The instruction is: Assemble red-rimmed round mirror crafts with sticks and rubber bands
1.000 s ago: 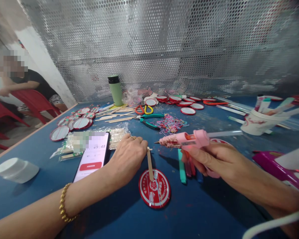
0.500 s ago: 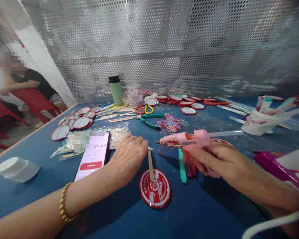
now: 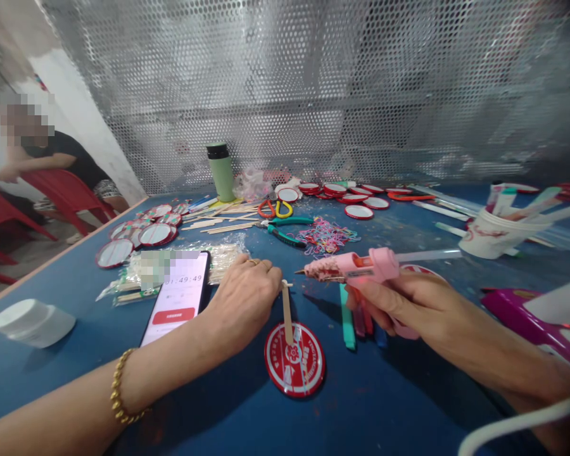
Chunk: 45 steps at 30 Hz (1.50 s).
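The left hand [image 3: 244,297] pinched the top of a thin wooden stick [image 3: 287,311], light and probably snappable, its lower end on the red round badge [image 3: 295,359] at lower centre; the stick looked best held near that top. The right hand [image 3: 399,304] had its fingers clamped round the pink glue gun [image 3: 356,267].

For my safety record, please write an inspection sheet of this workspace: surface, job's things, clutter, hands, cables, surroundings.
Surface: blue table, marked.
Job's things: wooden stick lying on red round badge; pink glue gun.
Clutter: phone, pliers, rubber bands, green flask, cup, more badges.
Hands: left hand pinches the stick; right hand grips the gun.
Cables: white cord.
Surroundings: perforated metal wall; seated person.
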Tool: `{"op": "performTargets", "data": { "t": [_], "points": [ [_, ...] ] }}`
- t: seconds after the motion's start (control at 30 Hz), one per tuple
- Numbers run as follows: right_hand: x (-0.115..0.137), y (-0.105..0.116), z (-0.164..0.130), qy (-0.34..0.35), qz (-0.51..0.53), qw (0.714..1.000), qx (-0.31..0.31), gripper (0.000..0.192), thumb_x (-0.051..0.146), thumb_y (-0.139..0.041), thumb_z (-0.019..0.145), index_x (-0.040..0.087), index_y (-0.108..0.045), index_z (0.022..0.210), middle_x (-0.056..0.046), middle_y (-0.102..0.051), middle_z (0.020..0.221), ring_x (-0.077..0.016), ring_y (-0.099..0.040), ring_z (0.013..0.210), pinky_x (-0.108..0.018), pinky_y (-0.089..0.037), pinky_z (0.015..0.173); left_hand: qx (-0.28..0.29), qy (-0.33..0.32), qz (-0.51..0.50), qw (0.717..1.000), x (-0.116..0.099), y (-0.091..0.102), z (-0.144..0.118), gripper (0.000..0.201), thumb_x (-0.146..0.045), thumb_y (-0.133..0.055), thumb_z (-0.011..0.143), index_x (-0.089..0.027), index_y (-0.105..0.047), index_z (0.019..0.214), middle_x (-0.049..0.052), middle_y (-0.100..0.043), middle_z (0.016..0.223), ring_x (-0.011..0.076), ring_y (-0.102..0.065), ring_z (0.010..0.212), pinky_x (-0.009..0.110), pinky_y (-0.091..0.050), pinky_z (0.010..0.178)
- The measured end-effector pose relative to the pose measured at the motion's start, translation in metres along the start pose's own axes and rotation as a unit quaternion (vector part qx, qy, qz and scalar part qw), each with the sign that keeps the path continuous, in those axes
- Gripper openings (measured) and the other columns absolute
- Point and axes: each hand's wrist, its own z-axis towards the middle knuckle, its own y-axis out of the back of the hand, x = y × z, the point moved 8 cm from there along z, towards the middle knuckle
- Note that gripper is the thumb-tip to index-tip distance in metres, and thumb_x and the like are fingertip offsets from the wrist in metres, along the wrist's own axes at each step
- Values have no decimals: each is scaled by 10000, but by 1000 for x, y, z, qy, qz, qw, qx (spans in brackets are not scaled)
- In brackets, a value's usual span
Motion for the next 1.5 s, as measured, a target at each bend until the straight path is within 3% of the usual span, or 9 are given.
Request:
{"op": "performTargets", "data": {
  "t": [0.13,0.3,0.4,0.53,0.87,1.1,1.3,1.5],
  "points": [
    [-3,-2,0,-15,-23,1000,14,463,576,-446,959,232,-697,1142,19,-548,613,-121,-439,504,-253,-338,447,-10,28,0,1000,11,11,-1,226,-100,-426,944,-165,-637,894,61,-670,832,225,-608,758,371,-356,731],
    [-2,-4,-1,-17,-17,999,31,514,587,-440,959,237,-612,1293,21,-546,617,-136,-432,510,-268,-313,447,-29,41,-18,999,20,21,-2,289,-88,-392,954,-160,-667,1007,68,-682,886,216,-608,797,373,-348,763],
    [-8,1,-3,-28,-26,999,-2,459,607,-471,939,223,-708,1025,17,-572,610,-128,-441,508,-272,-338,477,-6,22,-57,998,15,14,-2,316,-88,-385,961,-188,-683,995,52,-674,885,200,-598,805,355,-334,747],
    [-12,-3,-5,-40,-5,999,20,499,620,-440,947,206,-670,790,-4,-639,670,-132,-516,571,-261,-374,513,-3,2,-82,997,10,9,-4,345,-96,-387,969,-217,-710,991,41,-663,883,181,-588,805,341,-326,749],
    [-2,3,-3,-16,-21,1000,-15,516,645,-464,921,202,-648,730,18,-553,560,-129,-477,520,-260,-362,494,-6,-22,-61,998,2,8,-4,378,-116,-368,982,-234,-725,1027,54,-641,906,181,-567,780,360,-312,738],
    [-13,-1,-3,-40,-8,999,14,498,626,-456,933,193,-687,848,-16,-638,667,-146,-517,558,-270,-378,498,2,-23,-49,999,1,8,-4,357,-110,-380,975,-216,-718,1021,62,-634,907,179,-569,781,360,-318,736],
    [-16,4,-2,-37,-24,999,-20,513,629,-494,914,201,-653,681,15,-543,526,-127,-428,478,-273,-342,470,10,-22,-41,999,1,7,-4,340,-125,-390,979,-216,-715,1028,59,-627,895,180,-561,764,363,-319,732],
    [-14,-1,-2,-41,-3,999,2,497,620,-457,939,194,-670,797,4,-593,619,-122,-484,538,-252,-372,486,14,-21,-44,999,0,8,-5,360,-112,-370,980,-215,-711,1033,57,-625,897,184,-559,758,368,-324,733]
  ]
}}
